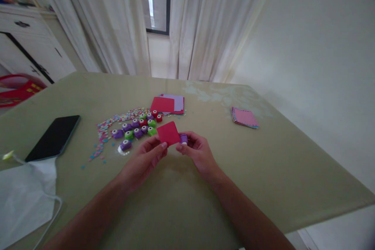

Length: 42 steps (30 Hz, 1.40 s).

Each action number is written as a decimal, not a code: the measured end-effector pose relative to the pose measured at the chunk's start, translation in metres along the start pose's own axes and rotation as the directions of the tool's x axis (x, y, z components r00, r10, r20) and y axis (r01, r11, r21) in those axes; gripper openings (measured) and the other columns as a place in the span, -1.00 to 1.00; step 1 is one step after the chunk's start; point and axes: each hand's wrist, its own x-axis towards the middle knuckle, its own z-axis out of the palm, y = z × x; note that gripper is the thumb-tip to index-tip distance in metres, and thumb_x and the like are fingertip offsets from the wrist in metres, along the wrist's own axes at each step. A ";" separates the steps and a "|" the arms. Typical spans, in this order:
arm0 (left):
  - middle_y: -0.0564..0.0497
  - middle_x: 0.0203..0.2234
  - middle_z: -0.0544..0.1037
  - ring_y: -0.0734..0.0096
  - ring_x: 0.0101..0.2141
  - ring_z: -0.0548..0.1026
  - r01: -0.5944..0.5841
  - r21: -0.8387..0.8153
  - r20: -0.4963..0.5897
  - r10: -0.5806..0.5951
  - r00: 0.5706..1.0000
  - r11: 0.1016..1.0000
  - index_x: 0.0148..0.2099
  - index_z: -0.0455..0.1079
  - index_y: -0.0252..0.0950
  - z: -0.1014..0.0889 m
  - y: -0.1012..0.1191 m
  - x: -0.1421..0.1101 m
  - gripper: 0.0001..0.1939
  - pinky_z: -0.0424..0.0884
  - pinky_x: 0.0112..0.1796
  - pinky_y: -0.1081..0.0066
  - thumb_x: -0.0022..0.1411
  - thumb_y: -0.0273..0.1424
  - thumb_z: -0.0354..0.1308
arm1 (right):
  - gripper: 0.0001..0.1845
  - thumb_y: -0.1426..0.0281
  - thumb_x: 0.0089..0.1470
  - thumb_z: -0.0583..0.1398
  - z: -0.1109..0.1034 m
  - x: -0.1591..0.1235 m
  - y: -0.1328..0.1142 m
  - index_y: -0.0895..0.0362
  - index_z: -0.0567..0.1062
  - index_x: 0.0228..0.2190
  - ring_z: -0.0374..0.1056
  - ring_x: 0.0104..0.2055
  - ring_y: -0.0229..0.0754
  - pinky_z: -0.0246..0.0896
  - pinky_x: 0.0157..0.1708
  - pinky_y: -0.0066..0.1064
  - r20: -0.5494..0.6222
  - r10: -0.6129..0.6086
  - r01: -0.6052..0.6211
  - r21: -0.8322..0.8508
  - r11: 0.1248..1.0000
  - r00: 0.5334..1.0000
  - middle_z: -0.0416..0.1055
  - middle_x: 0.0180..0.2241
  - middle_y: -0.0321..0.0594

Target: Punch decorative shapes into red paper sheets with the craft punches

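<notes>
In my left hand [146, 159] is a small square of red paper [169, 133], pinched at its lower edge between thumb and fingers. My right hand [199, 149] grips a purple paper punch [183, 139], which meets the right edge of the red square. Whether the paper sits inside the punch's slot I cannot tell. Just beyond my left hand stand several small craft punches [137, 133] in purple, green and red. One purple punch [125, 145] lies nearer me with white bits beside it.
Coloured paper confetti [102, 131] is scattered around the punches. Behind them lies a stack of red and lilac paper [163, 104]. A pile of pink cards [245, 117] rests at right. On the left are a black phone [54, 137], a white sheet [26, 203] and a white cable [60, 199].
</notes>
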 end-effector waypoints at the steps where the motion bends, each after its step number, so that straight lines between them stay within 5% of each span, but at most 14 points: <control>1: -0.04 -0.22 0.69 0.51 -0.33 0.56 -0.014 0.034 -0.011 0.014 1.000 0.999 -0.08 0.68 -0.27 -0.001 -0.001 0.000 -0.64 0.53 -0.27 0.57 0.08 -0.31 0.60 | -0.51 0.18 -0.23 0.60 0.000 0.000 0.000 0.09 0.69 -0.24 0.37 -0.39 -0.24 0.37 -0.30 -0.38 0.009 0.011 -0.011 -0.007 1.000 1.000 0.51 -0.40 -0.32; 9: -0.02 -0.33 0.67 0.43 -0.39 0.53 -0.128 0.108 -0.079 0.137 0.987 0.986 -0.13 0.66 -0.28 -0.004 -0.005 0.005 -0.67 0.48 -0.31 0.47 0.08 -0.26 0.55 | -0.50 0.10 -0.24 0.59 0.003 -0.004 0.001 0.10 0.65 -0.31 0.33 -0.41 -0.27 0.29 -0.35 -0.41 0.108 0.098 -0.088 -0.094 0.992 0.989 0.48 -0.43 -0.34; 24: 0.01 -0.40 0.68 0.36 -0.43 0.57 -0.306 0.401 -0.022 0.344 0.939 0.863 -0.22 0.63 -0.25 -0.002 0.003 0.003 -0.75 0.50 -0.35 0.41 0.12 -0.23 0.51 | -0.57 0.09 -0.15 0.55 0.001 -0.002 0.000 0.10 0.68 -0.30 0.32 -0.45 -0.24 0.32 -0.40 -0.39 0.039 0.031 -0.025 -0.130 0.991 0.999 0.51 -0.43 -0.29; 32: -0.02 -0.37 0.71 0.32 -0.40 0.64 -0.296 0.373 0.047 0.301 0.952 0.879 -0.18 0.62 -0.26 0.003 -0.002 0.000 -0.73 0.58 -0.32 0.39 0.19 -0.19 0.47 | -0.58 0.18 -0.20 0.58 0.006 -0.004 0.000 0.10 0.67 -0.31 0.29 -0.44 -0.24 0.25 -0.44 -0.41 -0.050 -0.045 0.036 -0.173 0.984 0.998 0.46 -0.44 -0.31; 37: -0.07 -0.28 0.75 0.25 -0.34 0.70 -0.232 0.264 0.007 0.239 0.971 0.936 -0.07 0.53 -0.26 0.007 -0.002 -0.001 -0.62 0.64 -0.22 0.29 0.21 -0.14 0.47 | -0.48 0.17 -0.23 0.59 0.006 -0.005 0.000 0.09 0.70 -0.20 0.36 -0.41 -0.20 0.36 -0.37 -0.36 -0.043 -0.009 0.002 -0.149 0.989 0.999 0.54 -0.37 -0.27; 42: -0.10 -0.21 0.76 0.17 -0.22 0.73 -0.289 0.311 0.021 0.297 0.955 0.906 -0.05 0.56 -0.29 0.006 -0.004 0.000 -0.61 0.65 -0.14 0.27 0.15 -0.23 0.52 | -0.54 0.19 -0.18 0.59 0.007 -0.006 0.003 0.10 0.71 -0.23 0.36 -0.40 -0.22 0.37 -0.35 -0.38 0.003 -0.027 0.027 -0.177 0.984 1.000 0.52 -0.38 -0.27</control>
